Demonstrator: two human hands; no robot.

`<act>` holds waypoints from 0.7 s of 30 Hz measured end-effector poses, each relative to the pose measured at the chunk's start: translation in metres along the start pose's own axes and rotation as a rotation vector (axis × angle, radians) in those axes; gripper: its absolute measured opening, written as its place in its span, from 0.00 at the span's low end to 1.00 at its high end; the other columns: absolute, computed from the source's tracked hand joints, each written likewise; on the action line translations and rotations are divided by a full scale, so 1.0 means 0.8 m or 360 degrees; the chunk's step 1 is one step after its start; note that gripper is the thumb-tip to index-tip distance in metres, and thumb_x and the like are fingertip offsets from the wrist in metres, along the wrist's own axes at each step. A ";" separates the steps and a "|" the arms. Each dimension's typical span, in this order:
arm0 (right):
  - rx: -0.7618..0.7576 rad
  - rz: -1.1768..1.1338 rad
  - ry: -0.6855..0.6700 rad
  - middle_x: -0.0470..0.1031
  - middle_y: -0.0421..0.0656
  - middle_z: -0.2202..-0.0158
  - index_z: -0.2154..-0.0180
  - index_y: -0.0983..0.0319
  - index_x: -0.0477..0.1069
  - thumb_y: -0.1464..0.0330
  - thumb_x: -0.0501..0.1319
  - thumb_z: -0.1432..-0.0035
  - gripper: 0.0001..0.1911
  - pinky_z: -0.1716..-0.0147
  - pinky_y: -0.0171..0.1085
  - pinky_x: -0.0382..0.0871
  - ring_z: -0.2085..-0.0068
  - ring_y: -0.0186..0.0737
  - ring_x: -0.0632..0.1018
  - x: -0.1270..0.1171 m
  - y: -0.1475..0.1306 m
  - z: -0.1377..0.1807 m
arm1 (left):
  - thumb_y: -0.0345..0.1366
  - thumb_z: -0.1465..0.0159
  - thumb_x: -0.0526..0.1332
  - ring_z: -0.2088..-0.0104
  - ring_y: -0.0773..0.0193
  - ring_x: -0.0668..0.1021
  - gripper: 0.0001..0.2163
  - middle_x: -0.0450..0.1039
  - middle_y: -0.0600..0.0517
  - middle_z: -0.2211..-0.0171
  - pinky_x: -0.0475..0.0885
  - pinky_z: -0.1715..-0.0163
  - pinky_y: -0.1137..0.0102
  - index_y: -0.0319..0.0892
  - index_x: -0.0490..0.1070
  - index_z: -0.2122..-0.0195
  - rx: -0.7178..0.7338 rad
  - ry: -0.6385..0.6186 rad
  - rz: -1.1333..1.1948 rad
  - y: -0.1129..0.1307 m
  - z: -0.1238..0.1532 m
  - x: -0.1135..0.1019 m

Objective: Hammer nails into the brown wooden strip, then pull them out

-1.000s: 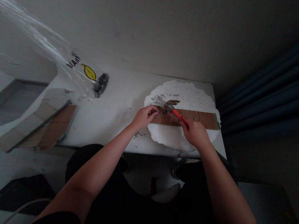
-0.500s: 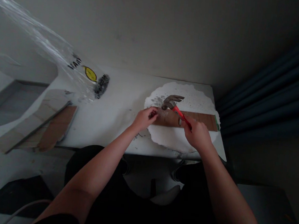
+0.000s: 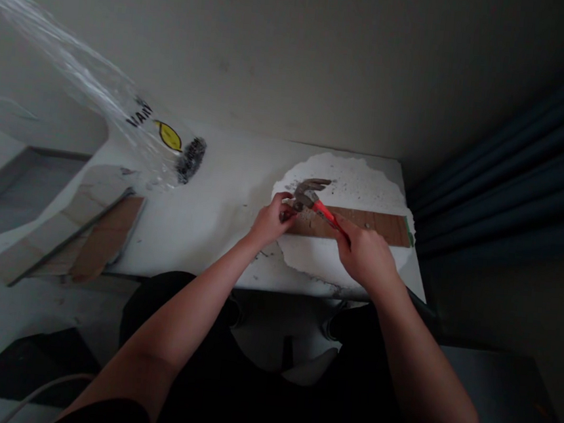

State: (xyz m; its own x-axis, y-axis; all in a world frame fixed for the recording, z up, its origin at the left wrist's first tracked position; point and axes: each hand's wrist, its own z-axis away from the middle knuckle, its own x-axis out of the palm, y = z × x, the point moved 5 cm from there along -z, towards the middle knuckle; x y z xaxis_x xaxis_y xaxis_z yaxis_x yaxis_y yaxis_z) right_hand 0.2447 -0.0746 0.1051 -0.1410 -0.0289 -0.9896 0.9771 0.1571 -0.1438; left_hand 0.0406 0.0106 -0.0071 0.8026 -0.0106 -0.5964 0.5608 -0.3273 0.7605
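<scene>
My right hand [image 3: 364, 253] grips the red handle of a claw hammer [image 3: 312, 200]. The hammer's grey head hangs just above the left end of a brown wooden plank [image 3: 370, 224]. That plank lies across a round white foam sheet [image 3: 354, 178] on the white table [image 3: 213, 212]. My left hand [image 3: 272, 220] is pinched at the plank's left end, right under the hammer head; what its fingers hold is too small to make out.
A clear plastic bag [image 3: 122, 118] with a yellow logo and a dark clump inside lies at the table's back left. Brown and pale boards [image 3: 82, 233] hang over the left table edge. A dark curtain [image 3: 522, 173] stands close on the right. A wall runs behind.
The hammer head rose off the plank half a second ago, then came down and leftward toward my left fingers. My left hand has stayed at the plank's end.
</scene>
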 end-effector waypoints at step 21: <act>0.0035 -0.0015 0.0017 0.83 0.50 0.61 0.34 0.55 0.65 0.61 0.46 0.28 0.26 0.63 0.42 0.72 0.64 0.49 0.82 0.003 0.000 0.001 | 0.34 0.38 0.64 0.69 0.67 0.78 0.20 0.79 0.55 0.66 0.70 0.65 0.71 0.47 0.59 0.47 0.0014 -0.0012 0.0054 -0.004 -0.002 0.004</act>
State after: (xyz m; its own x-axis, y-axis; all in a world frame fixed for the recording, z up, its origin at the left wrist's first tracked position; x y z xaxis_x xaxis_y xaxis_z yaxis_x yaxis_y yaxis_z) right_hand 0.2446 -0.0757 0.1024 -0.1519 -0.0197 -0.9882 0.9789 0.1351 -0.1531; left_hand 0.0416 0.0134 -0.0106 0.8196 -0.0291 -0.5721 0.5314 -0.3347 0.7782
